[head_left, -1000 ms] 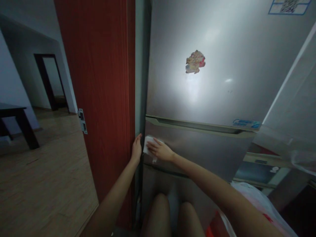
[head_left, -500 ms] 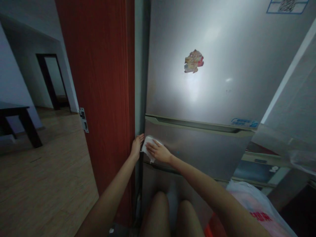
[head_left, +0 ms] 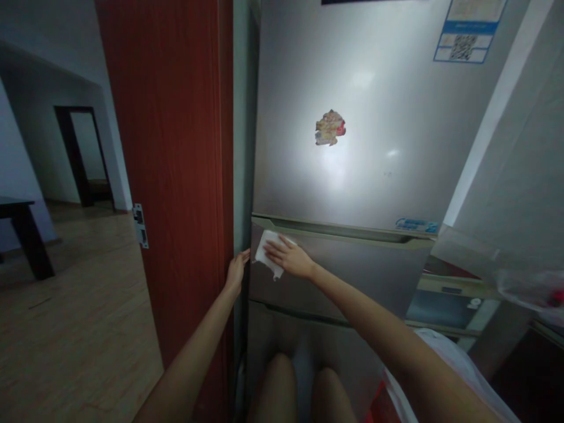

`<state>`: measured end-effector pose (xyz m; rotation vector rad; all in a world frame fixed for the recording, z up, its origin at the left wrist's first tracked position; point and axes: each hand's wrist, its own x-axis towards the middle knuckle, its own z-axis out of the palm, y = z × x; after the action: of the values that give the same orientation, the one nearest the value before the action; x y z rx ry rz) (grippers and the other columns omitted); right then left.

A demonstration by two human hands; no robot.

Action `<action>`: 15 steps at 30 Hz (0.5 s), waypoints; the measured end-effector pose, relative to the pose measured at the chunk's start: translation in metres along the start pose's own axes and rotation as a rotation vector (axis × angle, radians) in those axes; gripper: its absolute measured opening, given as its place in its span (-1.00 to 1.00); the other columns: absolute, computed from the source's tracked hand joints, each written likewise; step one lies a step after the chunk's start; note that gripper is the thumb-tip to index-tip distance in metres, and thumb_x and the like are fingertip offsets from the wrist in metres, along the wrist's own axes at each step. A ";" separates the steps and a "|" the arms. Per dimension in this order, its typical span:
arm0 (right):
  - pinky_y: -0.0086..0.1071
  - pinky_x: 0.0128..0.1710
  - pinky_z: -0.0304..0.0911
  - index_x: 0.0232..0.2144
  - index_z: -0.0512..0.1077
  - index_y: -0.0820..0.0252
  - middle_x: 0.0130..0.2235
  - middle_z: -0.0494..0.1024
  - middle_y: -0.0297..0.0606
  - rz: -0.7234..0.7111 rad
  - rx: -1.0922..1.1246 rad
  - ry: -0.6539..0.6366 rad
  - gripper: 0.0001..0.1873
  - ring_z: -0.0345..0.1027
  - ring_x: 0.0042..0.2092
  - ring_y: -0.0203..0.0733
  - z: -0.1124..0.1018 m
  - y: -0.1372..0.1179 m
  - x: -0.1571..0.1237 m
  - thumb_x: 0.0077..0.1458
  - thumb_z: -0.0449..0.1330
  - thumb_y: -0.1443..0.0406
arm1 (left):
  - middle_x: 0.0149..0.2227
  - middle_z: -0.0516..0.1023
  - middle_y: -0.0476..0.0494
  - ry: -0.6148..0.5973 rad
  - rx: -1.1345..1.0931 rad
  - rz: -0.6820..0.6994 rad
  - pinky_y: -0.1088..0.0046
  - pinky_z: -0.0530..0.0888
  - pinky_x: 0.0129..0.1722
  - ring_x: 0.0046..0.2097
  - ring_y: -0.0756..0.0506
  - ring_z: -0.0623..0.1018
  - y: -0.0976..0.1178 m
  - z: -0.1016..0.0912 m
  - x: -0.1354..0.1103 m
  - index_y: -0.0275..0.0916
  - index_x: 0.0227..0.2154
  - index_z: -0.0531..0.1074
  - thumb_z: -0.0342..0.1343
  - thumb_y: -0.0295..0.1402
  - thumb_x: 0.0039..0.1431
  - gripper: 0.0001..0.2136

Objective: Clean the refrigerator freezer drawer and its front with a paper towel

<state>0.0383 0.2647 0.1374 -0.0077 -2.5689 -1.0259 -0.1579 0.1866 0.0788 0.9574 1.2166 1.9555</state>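
Observation:
My right hand (head_left: 288, 257) lies on a white cloth or folded tissue (head_left: 265, 242), pressing it with nearly flat fingers to the left part of the refrigerator's middle drawer (head_left: 348, 267). One corner of the cloth hangs loose below the fingers. My left hand (head_left: 237, 272) is at the refrigerator's left edge, beside the reddish-brown door (head_left: 185, 176). Its fingers are stretched out, with nothing seen in them. The silver refrigerator (head_left: 299, 176) stands upright, its doors and drawers closed.
A worn sticker (head_left: 329, 128) and a blue-and-white label (head_left: 467, 35) are on the upper door. To the right are a white plastic bag (head_left: 458, 358) and a white appliance (head_left: 445, 302). My knees are close to the lower drawer. A dark table (head_left: 30, 235) stands far left.
My right hand and the cloth have moved up towards the drawer's top edge. The left hand stays by the refrigerator's side. The view has tilted up and shifted slightly right.

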 end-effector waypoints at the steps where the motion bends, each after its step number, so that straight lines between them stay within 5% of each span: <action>1: 0.13 0.31 -0.04 0.12 0.33 0.26 0.28 0.28 -0.11 0.049 -0.019 0.025 -0.63 0.00 0.34 0.00 -0.011 0.011 0.004 0.30 0.00 0.36 | 0.03 0.54 -0.31 0.002 -0.001 0.000 0.20 0.30 0.19 0.08 -0.15 0.52 -0.001 0.001 0.000 -0.34 -0.16 0.53 -0.17 -0.35 0.23 -0.63; 5: 0.20 0.30 -0.06 0.18 0.26 0.29 0.31 0.19 -0.07 0.144 -0.041 0.075 -0.59 -0.09 0.37 0.04 -0.024 0.017 0.008 0.32 -0.05 0.38 | 0.03 0.55 -0.28 0.020 -0.002 -0.001 0.16 0.29 0.20 0.09 -0.16 0.51 -0.002 0.003 0.000 -0.32 -0.16 0.54 -0.19 -0.37 0.23 -0.62; 15: -0.05 0.29 0.09 -0.06 0.49 0.28 0.10 0.52 -0.17 -0.187 0.115 -0.062 -0.70 0.25 0.22 -0.12 0.065 -0.102 -0.046 0.29 0.01 0.37 | 0.04 0.54 -0.24 0.005 0.022 0.032 0.19 0.30 0.20 0.10 -0.15 0.50 0.000 0.000 -0.007 -0.28 -0.15 0.54 -0.16 -0.38 0.23 -0.64</action>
<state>0.0446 0.2395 0.0105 0.2387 -2.7217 -0.9540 -0.1539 0.1809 0.0769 0.9891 1.2345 1.9744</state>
